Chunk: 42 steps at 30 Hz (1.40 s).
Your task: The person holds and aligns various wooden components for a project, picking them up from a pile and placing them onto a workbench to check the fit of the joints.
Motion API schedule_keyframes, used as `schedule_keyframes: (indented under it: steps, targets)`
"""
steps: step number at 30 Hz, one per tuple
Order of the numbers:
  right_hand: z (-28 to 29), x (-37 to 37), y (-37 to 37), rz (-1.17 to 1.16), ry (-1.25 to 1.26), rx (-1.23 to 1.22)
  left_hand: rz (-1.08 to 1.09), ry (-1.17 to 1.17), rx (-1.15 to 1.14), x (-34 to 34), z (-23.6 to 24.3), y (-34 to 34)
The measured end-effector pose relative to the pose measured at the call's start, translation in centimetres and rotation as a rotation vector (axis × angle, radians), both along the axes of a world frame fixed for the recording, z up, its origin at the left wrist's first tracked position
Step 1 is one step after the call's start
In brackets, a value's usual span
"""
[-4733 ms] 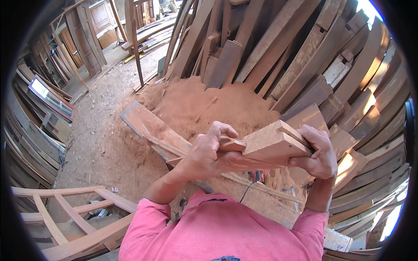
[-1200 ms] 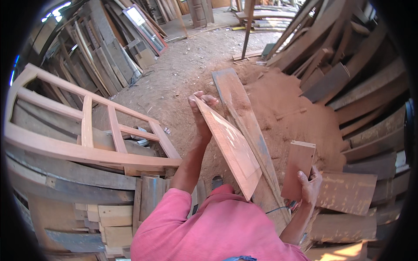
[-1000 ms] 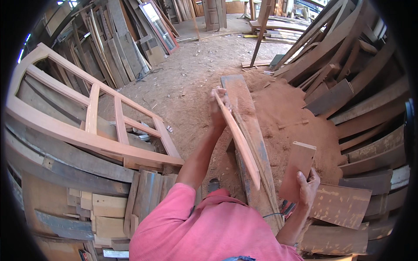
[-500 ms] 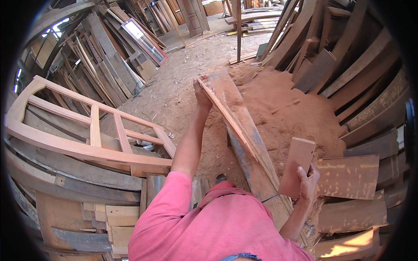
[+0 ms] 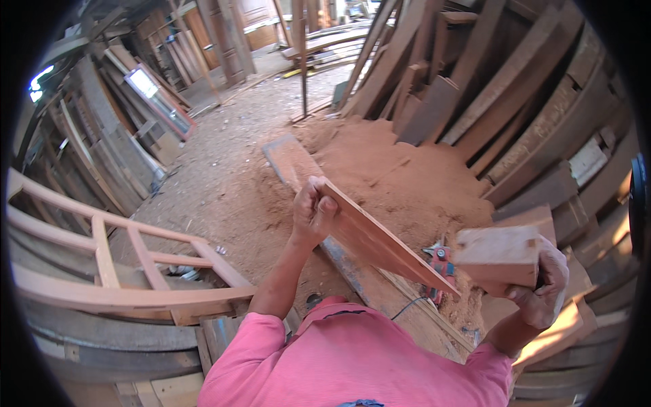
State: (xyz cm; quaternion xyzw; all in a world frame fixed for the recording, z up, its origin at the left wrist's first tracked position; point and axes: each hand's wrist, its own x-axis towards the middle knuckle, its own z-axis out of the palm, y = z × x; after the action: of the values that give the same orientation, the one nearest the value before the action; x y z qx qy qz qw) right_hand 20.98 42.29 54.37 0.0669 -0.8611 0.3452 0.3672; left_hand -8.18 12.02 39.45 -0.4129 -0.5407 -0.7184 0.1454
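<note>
My left hand [image 5: 315, 211] is closed around the far end of a reddish-brown wooden board [image 5: 380, 234], which is tilted on its edge and slants toward the lower right. Beneath it runs a long sawdust-covered plank [image 5: 290, 159]. Off to the right, my right hand [image 5: 548, 285] grips a short, thick wooden block [image 5: 498, 249] by its right end, raised clear of the ground. Between the board's near end and the block shows a red-and-teal power tool [image 5: 442, 264], partly hidden; a cord [image 5: 407, 306] lies close to it. I cannot tell its exact kind.
Reddish sawdust [image 5: 393, 169] is heaped beyond the plank. A wooden frame with crossbars [image 5: 102, 251] lies on stacked boards [image 5: 122, 339] at the left. Boards lean along the right side [image 5: 502, 95] and far left [image 5: 102, 115]. A thin upright post [image 5: 302, 68] stands ahead.
The view has swung right. My left hand has turned the board so its broad face shows. My right hand has lifted and tipped the block, and the red power tool has come into sight.
</note>
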Motion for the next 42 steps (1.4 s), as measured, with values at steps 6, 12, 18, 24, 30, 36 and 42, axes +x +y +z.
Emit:
schedule_keyframes:
  steps: [6, 12, 18, 24, 30, 36, 42]
  targets:
    - [2.1, -1.3, -4.2, 0.03, -0.3, 0.277, -0.066, -0.061, -0.103, 4.0, 1.4, 0.6]
    - [0.8, 0.6, -4.5, -0.066, -0.408, 0.173, -0.079, -0.026, -0.189, 5.4, 3.2, 1.0]
    - [0.0, 1.0, -4.8, -0.138, -0.459, 0.157, -0.075, 0.18, -0.195, 5.7, 3.9, 2.6]
    - [-0.6, 0.6, -4.6, -0.089, -0.359, 0.067, -0.13, 0.278, -0.209, 6.1, 4.1, 4.2]
    - [0.1, -0.6, -5.6, -0.11, -0.311, 0.08, -0.173, 0.309, -0.197, 6.2, 3.8, 5.3]
    - [1.6, -2.5, -6.6, -0.094, -0.277, 0.099, -0.156, 0.345, -0.193, 6.5, 4.3, 6.0]
    - [2.9, -3.1, -7.6, -0.096, -0.331, 0.157, -0.127, 0.352, -0.163, 5.2, 4.0, 5.9]
